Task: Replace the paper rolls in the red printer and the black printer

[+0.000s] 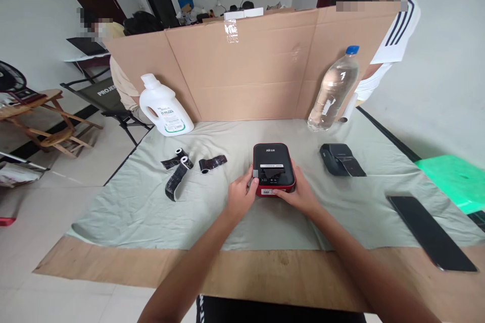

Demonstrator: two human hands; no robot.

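Note:
A black-and-red box-shaped device (271, 161) with rounded corners, white lettering and stickers rests on the green-grey cloth (280, 227) in front of me. My left hand (242, 189) holds its left side, the thumb at the near left corner. On the opposite side, my right hand (301, 192) grips the right edge, with a finger at the near red face. To the left lie black rolls of film or paper (176, 179), partly unwound, and another small roll (213, 163). A small dark device (337, 157) with a black strip sticking out sits to the right.
A cardboard screen (242, 70) stands along the far edge, with people behind it. Leaning against it are a white jug (164, 108) and a clear bottle (335, 91) with a blue cap. A dark flat tablet or phone (430, 232) lies at right, near a green stool (452, 181).

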